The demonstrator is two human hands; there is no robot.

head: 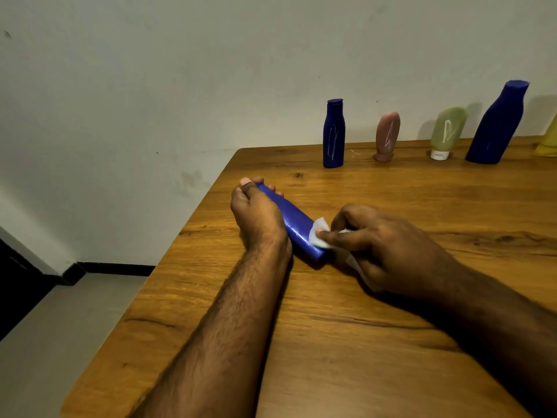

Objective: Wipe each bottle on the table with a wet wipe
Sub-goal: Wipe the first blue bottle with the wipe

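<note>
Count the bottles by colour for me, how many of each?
Blue bottles: 3, one lying in the hands, a small one and a big one standing.
Pink bottle: 1
Green bottle: 1
Yellow bottle, cut by the edge: 1
Total: 6

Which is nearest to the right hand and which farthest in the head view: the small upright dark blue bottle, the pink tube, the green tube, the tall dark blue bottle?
From the right hand:
1. Pink tube, straight behind it.
2. Small upright dark blue bottle, back left; nearly level with the pink one.
3. Green tube, back right.
4. Tall dark blue bottle, far right.
</note>
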